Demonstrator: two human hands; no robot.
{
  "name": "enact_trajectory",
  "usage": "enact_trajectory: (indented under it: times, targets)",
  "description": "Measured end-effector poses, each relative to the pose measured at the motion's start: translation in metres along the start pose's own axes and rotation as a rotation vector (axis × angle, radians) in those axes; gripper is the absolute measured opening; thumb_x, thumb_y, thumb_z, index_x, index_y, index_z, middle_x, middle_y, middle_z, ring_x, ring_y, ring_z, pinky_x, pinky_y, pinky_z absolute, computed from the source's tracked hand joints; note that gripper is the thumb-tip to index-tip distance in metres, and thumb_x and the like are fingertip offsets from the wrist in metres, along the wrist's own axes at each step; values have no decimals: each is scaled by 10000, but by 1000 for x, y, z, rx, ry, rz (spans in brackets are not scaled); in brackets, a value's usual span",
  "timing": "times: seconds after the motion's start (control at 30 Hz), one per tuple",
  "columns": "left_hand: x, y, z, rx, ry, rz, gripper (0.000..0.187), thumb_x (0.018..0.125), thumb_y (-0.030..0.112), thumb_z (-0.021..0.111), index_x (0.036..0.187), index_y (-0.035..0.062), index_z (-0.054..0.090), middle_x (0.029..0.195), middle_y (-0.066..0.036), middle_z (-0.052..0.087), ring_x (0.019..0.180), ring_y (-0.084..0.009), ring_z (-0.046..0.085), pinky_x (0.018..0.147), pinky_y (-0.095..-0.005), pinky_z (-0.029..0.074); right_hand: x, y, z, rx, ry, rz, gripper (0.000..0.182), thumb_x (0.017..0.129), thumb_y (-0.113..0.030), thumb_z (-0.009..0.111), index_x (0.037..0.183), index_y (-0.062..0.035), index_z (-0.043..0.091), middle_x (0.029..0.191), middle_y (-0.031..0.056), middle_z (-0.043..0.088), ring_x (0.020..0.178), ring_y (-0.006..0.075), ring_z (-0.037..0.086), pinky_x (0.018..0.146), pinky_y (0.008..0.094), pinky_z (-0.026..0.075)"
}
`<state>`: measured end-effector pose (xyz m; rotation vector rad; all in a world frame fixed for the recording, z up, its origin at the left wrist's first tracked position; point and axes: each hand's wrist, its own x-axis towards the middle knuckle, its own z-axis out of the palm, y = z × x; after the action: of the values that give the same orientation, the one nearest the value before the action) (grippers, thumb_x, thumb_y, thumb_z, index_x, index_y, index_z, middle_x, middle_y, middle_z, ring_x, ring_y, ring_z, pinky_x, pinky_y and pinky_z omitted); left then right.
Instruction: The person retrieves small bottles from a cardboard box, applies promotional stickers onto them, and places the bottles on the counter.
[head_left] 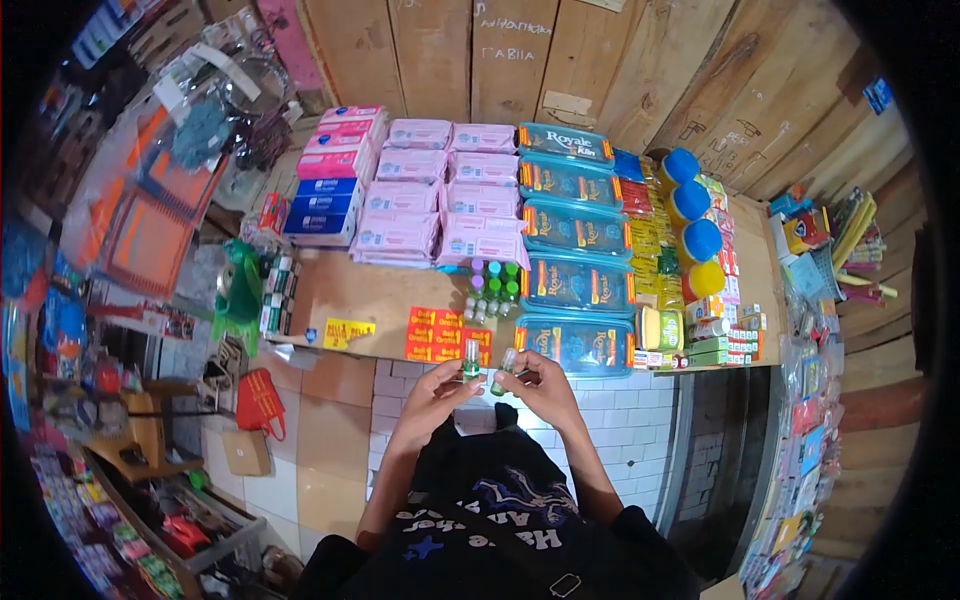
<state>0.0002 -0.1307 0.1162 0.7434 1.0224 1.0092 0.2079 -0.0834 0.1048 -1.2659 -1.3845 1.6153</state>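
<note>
My left hand [436,396] is closed on a small clear-capped green bottle [471,361], held upright at the table's front edge. In my right hand [540,387] is a similar small bottle [504,371], slightly tilted, a little to the right of the first; the two are apart. Just beyond my hands lie red and yellow printed packets [433,333]. Behind these packets stands a group of small bottles [490,290] with green, purple and clear parts. Right of that group, teal Royale packs [575,345] form a column running back from the front edge.
Pink packs [400,200] and blue boxes [323,210] stand on the wooden table [375,290]. Blue-lidded tubs [690,200] and small boxes [725,347] are at the right. A green bag [240,290] is at the left, a brown chair [150,430] below it.
</note>
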Motion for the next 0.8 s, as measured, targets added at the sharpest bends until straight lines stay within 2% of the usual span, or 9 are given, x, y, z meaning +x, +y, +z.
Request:
enact_trajectory:
  times: [0.13,0.17,0.27,0.3,0.43,0.53,0.63,0.77,0.8]
  targets:
    - [17,30,-29,77,-67,-51,373,927,104,662,1268,-10,563,1154,-86,659,1011,-144,639,904,-278,495,24,7,17,-111,78,0,300,831,-189,778,972,20,616,819,86,706,721,109,660,638,249,506]
    - [21,33,-37,83,-87,-47,376,927,105,664,1270,-11,563,1153,-84,659,1013,-143,639,903,-277,495,28,5,21,-195,138,-41,297,824,-182,777,949,39,623,784,119,709,706,144,685,639,277,526]
    - [31,43,-52,86,-118,-71,388,923,109,670,1276,-9,561,1147,-80,658,1003,-142,642,899,-277,497,47,28,29,-298,245,1,286,813,-177,779,915,49,637,770,147,706,693,192,702,642,311,542]
    - [34,46,-56,84,-125,-84,392,922,110,672,1279,-7,561,1145,-78,657,997,-142,643,898,-277,498,48,19,33,-372,296,3,263,801,-155,777,891,55,646,773,169,702,701,241,714,646,337,550]
    - [42,45,-75,104,-181,-101,417,915,110,681,1294,-3,550,1134,-72,654,979,-144,648,893,-278,501,61,27,44,-394,404,7,244,787,-106,774,913,61,647,792,187,700,730,275,718,654,358,551]
    - [44,49,-83,127,-210,-118,425,912,107,683,1299,-4,545,1126,-70,653,973,-145,650,890,-278,503,70,41,48,-507,480,-85,239,773,-88,785,912,49,646,756,138,698,684,229,713,625,319,550]
    - [46,50,-90,131,-216,-129,414,912,102,682,1290,-5,550,1121,-68,655,971,-139,648,887,-273,502,77,40,49,-537,486,-61,243,743,-23,764,926,71,636,835,221,685,761,349,695,655,402,542]
    - [48,51,-92,115,-203,-92,394,909,95,684,1270,-8,565,1134,-70,654,972,-124,638,887,-263,497,90,55,47,-590,522,-137,225,731,15,730,929,63,635,888,251,672,807,403,667,700,449,536]
    - [49,50,-92,117,-197,-80,390,908,93,684,1266,-9,567,1138,-71,653,977,-120,635,888,-259,495,92,58,46,-604,528,-172,230,737,11,735,933,65,627,852,233,675,775,376,679,679,424,545]
